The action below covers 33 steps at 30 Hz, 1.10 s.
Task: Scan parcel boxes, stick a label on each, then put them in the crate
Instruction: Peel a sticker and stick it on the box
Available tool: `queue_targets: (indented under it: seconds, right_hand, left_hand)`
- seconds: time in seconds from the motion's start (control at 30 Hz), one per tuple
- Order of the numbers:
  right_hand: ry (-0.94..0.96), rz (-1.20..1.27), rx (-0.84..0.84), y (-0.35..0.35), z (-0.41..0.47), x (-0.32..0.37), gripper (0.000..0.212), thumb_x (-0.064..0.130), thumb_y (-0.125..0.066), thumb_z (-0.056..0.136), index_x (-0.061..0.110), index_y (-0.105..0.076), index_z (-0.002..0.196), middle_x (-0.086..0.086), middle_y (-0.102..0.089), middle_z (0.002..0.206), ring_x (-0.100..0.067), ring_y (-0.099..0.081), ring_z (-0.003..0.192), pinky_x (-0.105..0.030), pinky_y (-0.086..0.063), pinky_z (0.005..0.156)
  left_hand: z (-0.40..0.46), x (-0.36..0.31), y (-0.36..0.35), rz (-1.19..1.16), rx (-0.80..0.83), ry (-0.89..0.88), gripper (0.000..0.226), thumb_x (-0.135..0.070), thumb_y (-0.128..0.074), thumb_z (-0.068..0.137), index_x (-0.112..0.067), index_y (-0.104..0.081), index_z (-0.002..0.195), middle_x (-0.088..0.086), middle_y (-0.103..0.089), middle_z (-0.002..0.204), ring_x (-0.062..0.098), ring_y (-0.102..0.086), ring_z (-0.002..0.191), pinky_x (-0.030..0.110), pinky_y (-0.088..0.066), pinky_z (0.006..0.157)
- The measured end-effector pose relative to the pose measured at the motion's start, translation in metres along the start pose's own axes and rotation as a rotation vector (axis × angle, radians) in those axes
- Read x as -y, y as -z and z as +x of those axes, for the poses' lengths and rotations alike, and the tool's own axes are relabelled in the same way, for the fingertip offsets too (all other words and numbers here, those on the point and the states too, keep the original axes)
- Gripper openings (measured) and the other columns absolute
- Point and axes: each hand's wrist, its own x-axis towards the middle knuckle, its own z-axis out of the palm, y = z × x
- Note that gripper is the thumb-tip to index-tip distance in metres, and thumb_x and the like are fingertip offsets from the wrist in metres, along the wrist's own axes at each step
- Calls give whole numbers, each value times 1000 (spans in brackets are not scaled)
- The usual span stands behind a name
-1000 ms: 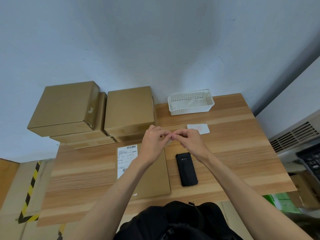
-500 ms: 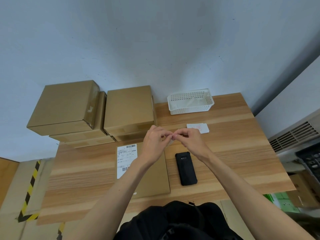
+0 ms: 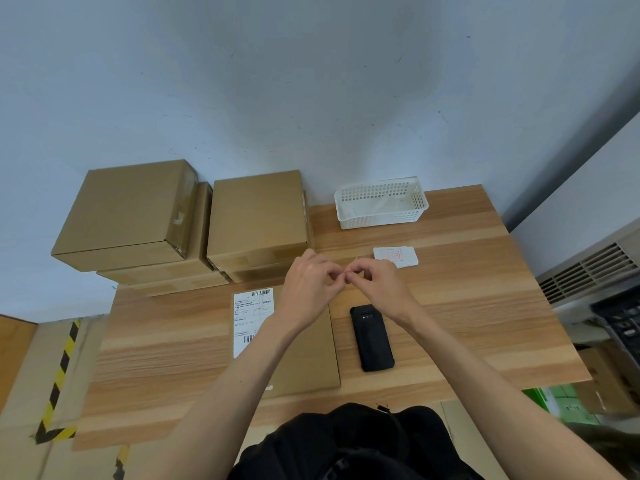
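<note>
A flat brown parcel box [image 3: 311, 358] lies on the wooden table [image 3: 467, 323] in front of me, with a white shipping label [image 3: 250, 317] on its left part. My left hand [image 3: 308, 285] and my right hand [image 3: 377, 284] meet above the box's far edge, fingertips pinching a small thin label [image 3: 348, 271] between them; it is mostly hidden. A black handheld scanner [image 3: 372, 337] lies to the right of the box. A small stack of white labels with red print [image 3: 395, 257] sits just beyond my right hand.
Stacks of brown parcel boxes [image 3: 258, 216] [image 3: 128, 213] stand at the table's back left against the wall. A white perforated basket [image 3: 381, 202] sits at the back. A dark crate [image 3: 620, 323] shows at the right edge, cartons below it. Yellow-black tape marks the floor at left.
Both hands stay together at the same spot, only the fingertips shifting slightly as they work the small label. Nothing else has moved.
</note>
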Motion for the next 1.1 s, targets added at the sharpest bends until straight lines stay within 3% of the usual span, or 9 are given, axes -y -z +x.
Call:
queue_targets:
  seconds: [0.33,0.57,0.7,0.83,1.1]
  right_hand:
    - [-5,62,0,0,-1,1,14,16,-64,97,17,-74,87,6,-69,83,-3,-43,60,-26,-39,65]
    - [-10,90,15,1,-1,-2,13,19,-65,97,18,-74,87,5,-70,84,-14,-49,67,-39,-47,69]
    - [-11,105,12,-1,-1,0,13,18,-65,96,20,-74,87,7,-70,84,-6,-45,63,-30,-43,66]
    - [-31,117,2,-3,0,-1,12,20,-65,96,22,-71,85,7,-69,83,-11,-45,64,-36,-43,67]
    - [-65,131,5,-6,0,2,11,20,-65,96,20,-71,87,12,-66,77,-7,-43,60,-28,-40,63]
  left_hand:
    - [-2,1,1,-238,58,162,10,-31,-71,90,-31,-78,83,-17,-64,76,10,-51,84,31,-46,76]
    - [-2,2,1,-243,78,193,12,-29,-70,93,-28,-80,86,-21,-61,76,9,-51,85,25,-42,74]
    - [-2,3,1,-272,57,213,10,-30,-72,92,-28,-78,83,-21,-61,77,7,-51,85,26,-44,74]
    - [-3,2,0,-342,48,250,9,-28,-73,91,-27,-76,82,-16,-63,80,7,-53,84,33,-48,78]
    - [-4,5,0,-345,68,256,13,-27,-69,94,-28,-76,83,-17,-62,81,5,-53,86,31,-45,78]
